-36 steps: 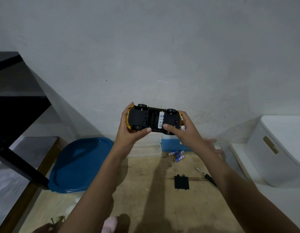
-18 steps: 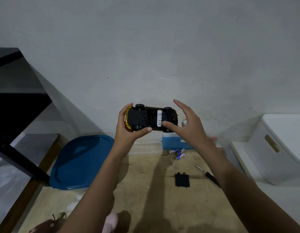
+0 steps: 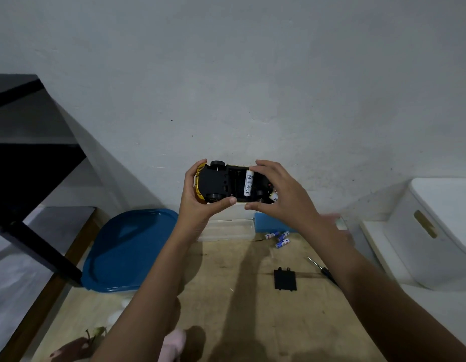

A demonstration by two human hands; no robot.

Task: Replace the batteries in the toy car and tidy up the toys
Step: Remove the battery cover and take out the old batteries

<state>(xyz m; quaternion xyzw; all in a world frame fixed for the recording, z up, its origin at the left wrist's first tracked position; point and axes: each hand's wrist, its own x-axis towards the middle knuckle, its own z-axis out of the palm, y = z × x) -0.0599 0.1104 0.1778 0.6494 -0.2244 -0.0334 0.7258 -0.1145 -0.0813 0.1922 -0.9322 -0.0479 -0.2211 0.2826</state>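
Three loose batteries (image 3: 278, 239), one car (image 3: 226, 184)

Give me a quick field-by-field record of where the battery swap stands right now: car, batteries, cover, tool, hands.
car: toy car held upside down, compartment open
left hand: left hand grips the car's front end
right hand: right hand at the rear end, second battery tucked in it
fitted: one white battery seated in the compartment
loose: blue batteries on the floor
cover: battery cover on the floor, off the car
tool: screwdriver beside the cover
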